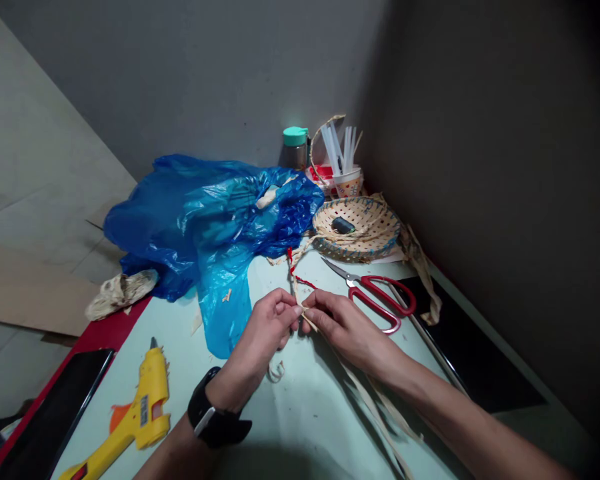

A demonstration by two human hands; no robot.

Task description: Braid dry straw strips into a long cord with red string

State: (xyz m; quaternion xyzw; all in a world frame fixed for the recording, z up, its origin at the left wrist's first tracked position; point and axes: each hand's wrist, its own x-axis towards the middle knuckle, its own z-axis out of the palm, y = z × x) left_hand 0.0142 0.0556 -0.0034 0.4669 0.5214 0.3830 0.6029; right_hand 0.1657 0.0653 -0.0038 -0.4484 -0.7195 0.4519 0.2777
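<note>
My left hand [275, 319] and my right hand [334, 321] meet over the middle of the table, fingertips almost touching. Both pinch pale, flat plant-fibre strips [367, 398], whose loose ends trail down toward the table's near edge on the right. Beyond my fingers the strips run up as a narrow band, with a red cord [300, 277] along it. Just right of the band lie red-handled scissors [375, 293], their blades slightly apart. The exact crossing of the strips is partly covered by my fingers.
A yellow glue gun [147, 407] lies at left. Behind are a crumpled blue plastic bag [205, 213], a woven basket [360, 247] holding a dark object, a cup of glue sticks [347, 183] and a teal-lidded jar [295, 150]. A dark wall [480, 167] rises at right.
</note>
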